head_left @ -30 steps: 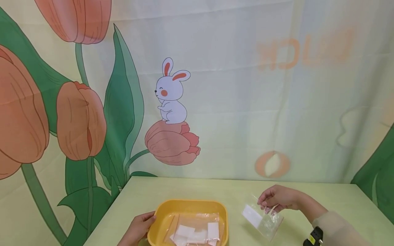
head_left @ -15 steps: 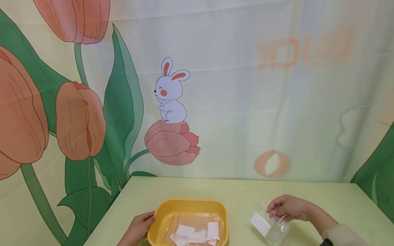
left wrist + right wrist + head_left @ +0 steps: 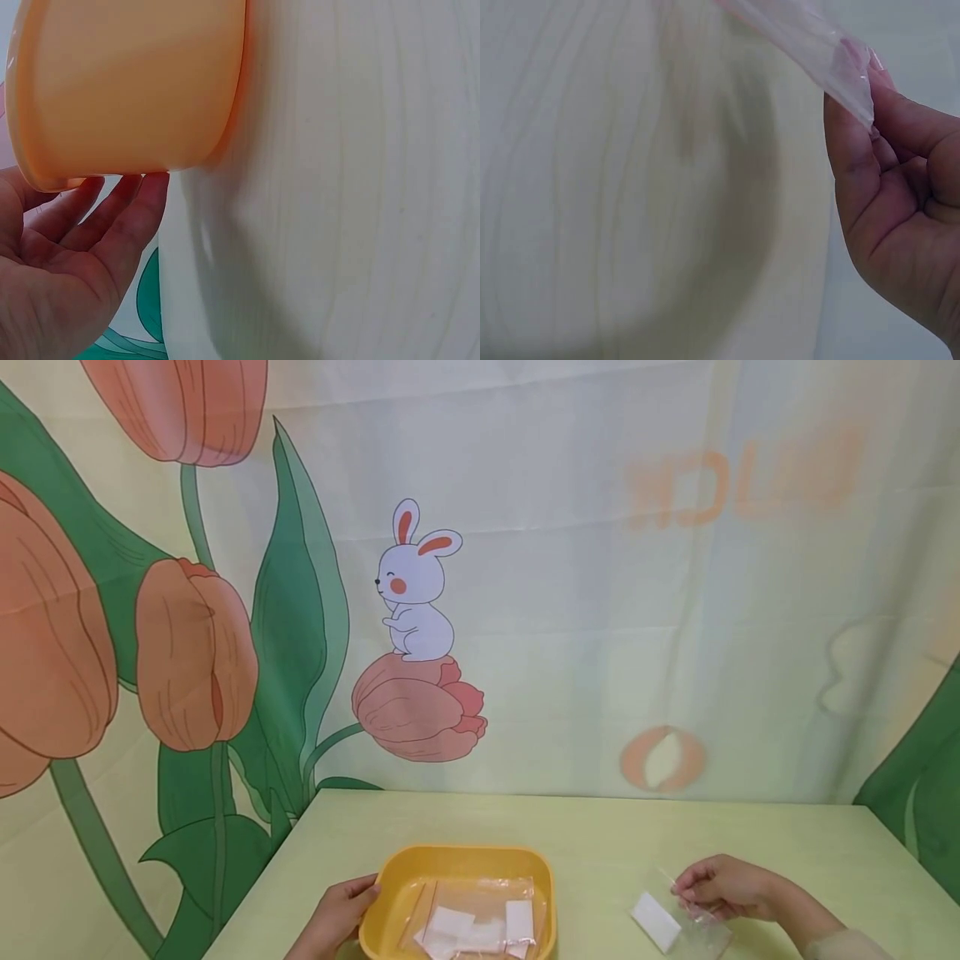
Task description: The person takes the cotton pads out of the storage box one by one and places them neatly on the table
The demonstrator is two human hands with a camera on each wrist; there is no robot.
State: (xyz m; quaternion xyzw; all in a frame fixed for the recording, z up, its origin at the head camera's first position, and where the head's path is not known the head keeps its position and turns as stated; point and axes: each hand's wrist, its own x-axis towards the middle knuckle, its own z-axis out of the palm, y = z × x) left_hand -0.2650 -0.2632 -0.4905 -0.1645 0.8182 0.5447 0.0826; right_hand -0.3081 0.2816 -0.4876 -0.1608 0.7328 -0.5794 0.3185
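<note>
My left hand (image 3: pixel 339 912) grips the left rim of a yellow plastic tray (image 3: pixel 468 853). In the left wrist view its fingers touch the tray's outer wall (image 3: pixel 135 90) under the lip. Inside the tray lie clear zip bags (image 3: pixel 491 890) with white cards or labels in them; how many is hard to tell. To the right, my right hand (image 3: pixel 729 889) pinches a clear zip bag (image 3: pixel 657 923) with a white rectangle in it. The right wrist view shows the bag's film (image 3: pixel 810 56) held between thumb and fingers, its far part out of frame.
A pale green-yellow table (image 3: pixel 592 827) lies beneath everything. Behind it hangs a cloth backdrop (image 3: pixel 555 610) printed with tulips and a white rabbit. A stretch of table separates the tray from the bag in my right hand.
My right hand has moved right and toward the front of the table, carrying the bag lower and farther from the tray. My left hand and the tray have stayed put.
</note>
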